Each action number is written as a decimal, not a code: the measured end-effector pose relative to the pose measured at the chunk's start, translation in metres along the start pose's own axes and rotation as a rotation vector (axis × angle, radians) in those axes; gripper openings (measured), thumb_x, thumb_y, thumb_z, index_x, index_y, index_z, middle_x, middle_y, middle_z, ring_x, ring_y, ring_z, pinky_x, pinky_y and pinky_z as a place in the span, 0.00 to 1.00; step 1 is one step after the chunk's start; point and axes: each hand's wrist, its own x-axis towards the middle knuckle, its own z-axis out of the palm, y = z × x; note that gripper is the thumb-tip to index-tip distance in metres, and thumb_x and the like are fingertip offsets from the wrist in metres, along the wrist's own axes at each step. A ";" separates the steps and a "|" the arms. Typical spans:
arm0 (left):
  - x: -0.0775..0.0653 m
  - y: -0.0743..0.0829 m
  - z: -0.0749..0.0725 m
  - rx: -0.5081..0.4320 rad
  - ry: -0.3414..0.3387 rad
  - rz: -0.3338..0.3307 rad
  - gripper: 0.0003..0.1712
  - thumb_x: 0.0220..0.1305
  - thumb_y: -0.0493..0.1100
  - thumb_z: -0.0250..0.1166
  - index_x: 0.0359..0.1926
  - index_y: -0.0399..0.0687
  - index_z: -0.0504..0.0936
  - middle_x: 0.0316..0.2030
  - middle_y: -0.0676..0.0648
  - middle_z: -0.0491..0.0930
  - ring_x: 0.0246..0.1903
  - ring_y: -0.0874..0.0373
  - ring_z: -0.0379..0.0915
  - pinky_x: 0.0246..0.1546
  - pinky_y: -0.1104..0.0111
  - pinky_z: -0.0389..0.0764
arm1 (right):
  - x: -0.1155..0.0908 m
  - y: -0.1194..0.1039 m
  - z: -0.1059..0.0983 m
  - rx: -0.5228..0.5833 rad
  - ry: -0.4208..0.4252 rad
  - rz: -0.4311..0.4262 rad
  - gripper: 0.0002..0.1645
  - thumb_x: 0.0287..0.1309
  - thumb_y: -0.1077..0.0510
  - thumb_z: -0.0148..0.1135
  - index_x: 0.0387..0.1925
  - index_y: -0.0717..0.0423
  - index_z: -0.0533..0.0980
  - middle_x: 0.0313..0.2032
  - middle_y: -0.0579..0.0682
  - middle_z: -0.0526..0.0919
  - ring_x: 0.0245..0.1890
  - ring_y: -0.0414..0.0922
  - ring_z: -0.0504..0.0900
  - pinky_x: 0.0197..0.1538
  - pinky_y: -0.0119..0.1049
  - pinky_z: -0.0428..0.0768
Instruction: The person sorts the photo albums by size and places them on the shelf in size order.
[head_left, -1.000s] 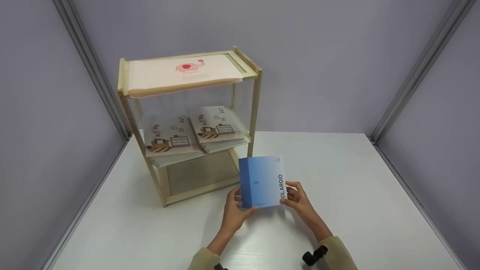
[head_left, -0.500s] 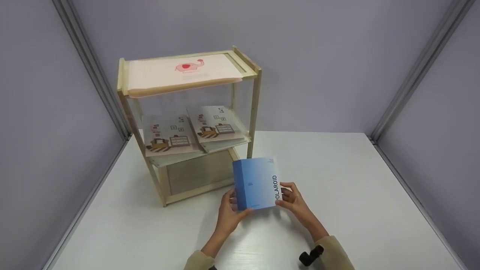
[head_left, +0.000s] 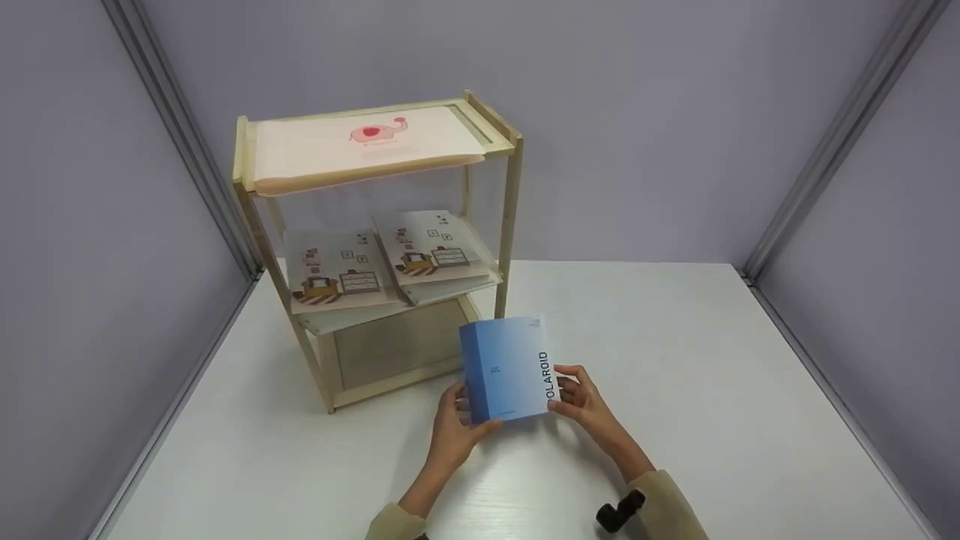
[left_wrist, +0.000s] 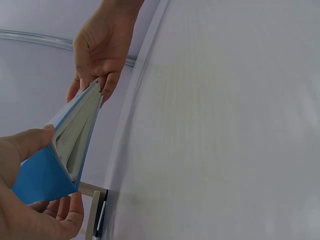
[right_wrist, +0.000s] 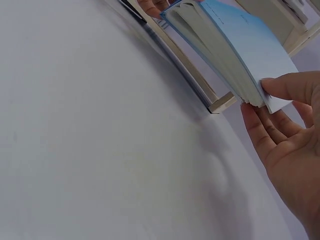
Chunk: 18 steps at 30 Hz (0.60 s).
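A blue photo album (head_left: pixel 511 371), lettered POLAROID along its right edge, is held above the table between both hands. My left hand (head_left: pixel 452 436) grips its spine side, with the thumb on the front cover at the lower corner. On the opposite edge my right hand (head_left: pixel 592 411) pinches the covers, thumb in front and fingers behind. In the left wrist view the album (left_wrist: pixel 42 175) shows its pale leaves spread at the bottom edge between the covers. The right wrist view shows the same leaves beside the light blue front cover (right_wrist: pixel 257 47).
To the left stands a wooden rack (head_left: pixel 512 217) with a pink elephant print (head_left: pixel 379 133) on its top. Two picture booklets (head_left: pixel 337 274) lie side by side on its middle shelf. The white table (head_left: pixel 720 390) is bounded by pale walls (head_left: pixel 637 135).
Both hands have moved the album slightly left and a little down, near the rack's right front leg. The grip of both hands looks the same.
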 end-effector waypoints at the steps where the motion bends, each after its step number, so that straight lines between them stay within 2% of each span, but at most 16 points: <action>1: 0.000 0.000 -0.001 -0.002 0.000 -0.007 0.51 0.44 0.48 0.75 0.64 0.33 0.58 0.54 0.37 0.67 0.48 0.48 0.67 0.45 0.58 0.76 | 0.000 0.000 0.001 -0.001 -0.005 0.000 0.36 0.57 0.67 0.59 0.63 0.63 0.51 0.57 0.64 0.71 0.52 0.48 0.77 0.49 0.36 0.77; 11: -0.003 -0.005 -0.013 0.025 -0.034 -0.018 0.52 0.46 0.47 0.74 0.64 0.28 0.56 0.53 0.35 0.67 0.46 0.46 0.68 0.45 0.56 0.76 | 0.004 0.003 0.009 -0.016 0.001 0.046 0.36 0.57 0.66 0.60 0.63 0.62 0.53 0.57 0.67 0.69 0.53 0.51 0.76 0.50 0.35 0.76; 18: -0.003 -0.008 -0.019 0.044 -0.052 -0.039 0.53 0.46 0.49 0.74 0.64 0.26 0.55 0.52 0.34 0.67 0.49 0.44 0.67 0.47 0.54 0.75 | 0.006 0.008 0.014 -0.009 -0.024 0.030 0.36 0.57 0.67 0.59 0.62 0.66 0.52 0.56 0.70 0.69 0.50 0.48 0.77 0.49 0.35 0.76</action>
